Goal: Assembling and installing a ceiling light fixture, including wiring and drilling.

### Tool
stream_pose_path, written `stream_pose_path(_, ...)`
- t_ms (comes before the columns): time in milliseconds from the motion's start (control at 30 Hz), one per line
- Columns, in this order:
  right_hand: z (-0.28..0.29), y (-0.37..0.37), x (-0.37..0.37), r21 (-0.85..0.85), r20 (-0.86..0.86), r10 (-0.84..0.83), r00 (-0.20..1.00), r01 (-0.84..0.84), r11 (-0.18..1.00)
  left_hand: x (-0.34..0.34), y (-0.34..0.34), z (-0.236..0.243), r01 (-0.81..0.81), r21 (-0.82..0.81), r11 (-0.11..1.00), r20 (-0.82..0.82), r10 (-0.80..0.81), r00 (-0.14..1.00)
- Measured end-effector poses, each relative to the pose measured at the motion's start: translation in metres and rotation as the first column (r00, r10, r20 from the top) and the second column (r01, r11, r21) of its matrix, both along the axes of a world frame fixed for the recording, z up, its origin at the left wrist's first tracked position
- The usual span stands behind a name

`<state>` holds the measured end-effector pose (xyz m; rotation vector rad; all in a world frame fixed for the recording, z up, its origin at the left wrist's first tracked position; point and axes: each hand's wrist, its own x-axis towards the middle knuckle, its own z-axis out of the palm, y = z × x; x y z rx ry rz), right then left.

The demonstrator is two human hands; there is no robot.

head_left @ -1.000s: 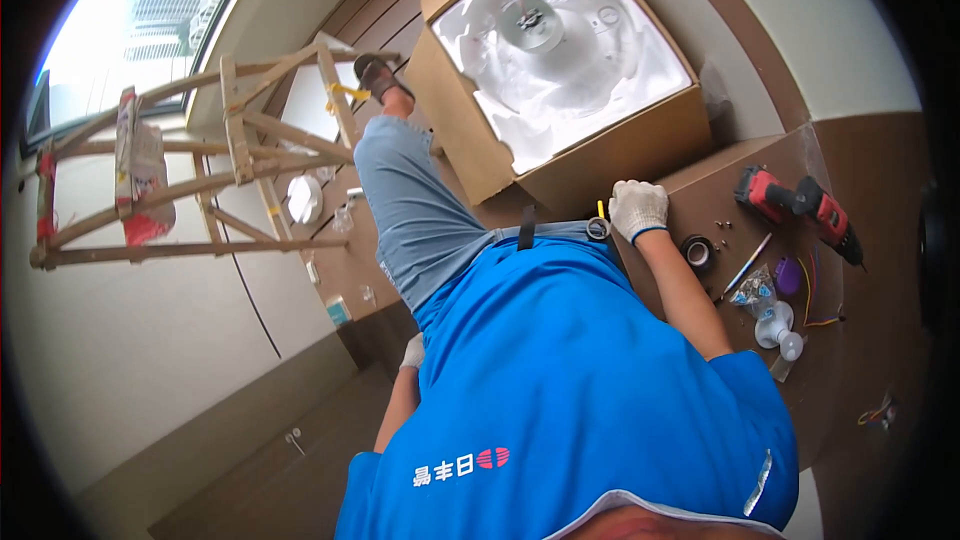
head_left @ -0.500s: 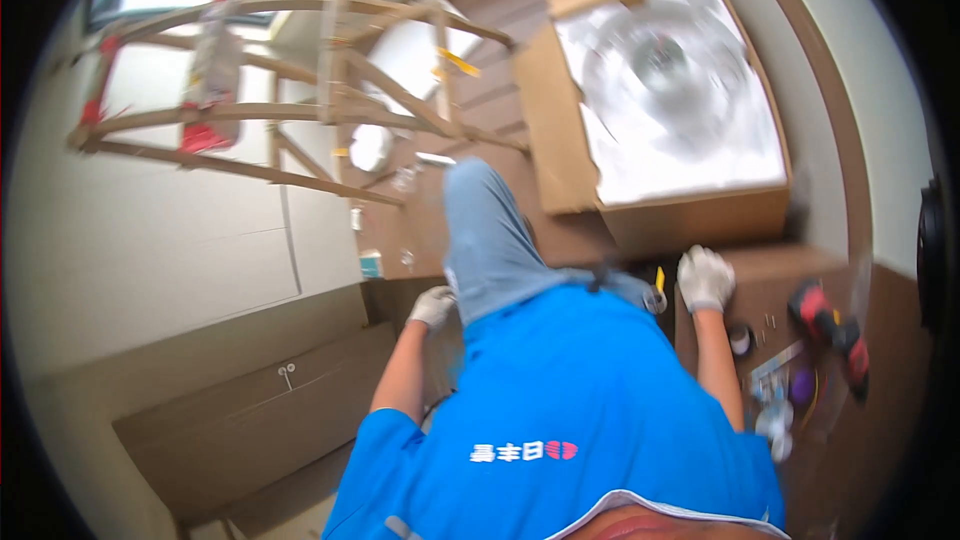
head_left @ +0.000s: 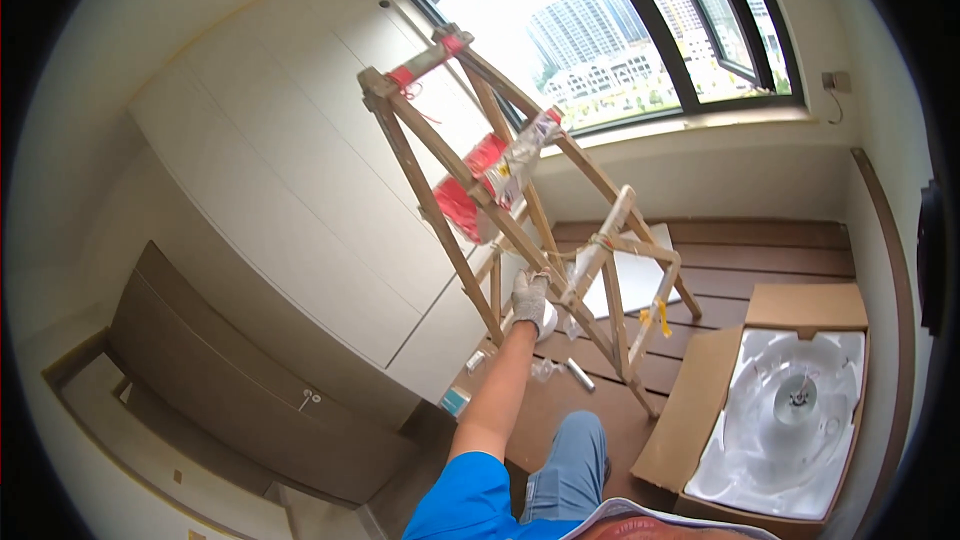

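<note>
A wooden stepladder (head_left: 596,252) stands ahead of me. My left hand (head_left: 529,297), in a pale work glove, is stretched forward with its fingers closed on one of the ladder's wooden bars. Above that hand, a red and clear plastic bag (head_left: 465,208) hangs between the ladder's rails. Red wrapping (head_left: 425,65) goes round the top crosspiece, and a yellow strip is tied lower down. My right hand is outside the picture.
At right, an open cardboard box (head_left: 685,405) holds white moulded foam (head_left: 735,475) with a round metallic part (head_left: 798,397) inside. A white panel (head_left: 632,285) lies behind the ladder. Small items, including a white tube (head_left: 580,374), litter the brown plank floor. White cabinets (head_left: 290,200) line the left.
My view has swung up toward the ladder and window. My left hand has gone from beside my leg to the ladder. My right hand, earlier resting near the box, has left the picture.
</note>
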<state>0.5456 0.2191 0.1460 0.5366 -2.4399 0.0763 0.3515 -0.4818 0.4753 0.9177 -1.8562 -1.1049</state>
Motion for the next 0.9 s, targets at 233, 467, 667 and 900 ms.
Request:
stream_pose_path(233,0.000,0.013,0.021,-0.220,0.157,0.058,0.986,-0.022,0.975,-0.073,-0.048,0.019,-0.420,0.057,0.906,0.112,0.412,0.904)
stream_pose_path(467,0.034,-0.002,0.001,-0.076,0.743,-0.073,0.665,0.192,0.979,-0.045,-0.087,-0.029,-0.314,-0.336,0.888,0.258,0.407,0.876)
stream_pose_path(667,0.057,-0.038,-0.061,-0.060,0.807,-0.109,0.581,0.264,0.963,-0.068,-0.077,0.030,-0.364,0.031,0.931,0.378,0.327,0.866)
stream_pose_path(900,0.055,-0.022,-0.040,0.065,0.890,-0.197,0.412,0.311,0.948,-0.079,-0.088,0.014,-0.395,0.291,0.871,0.555,0.183,0.812)
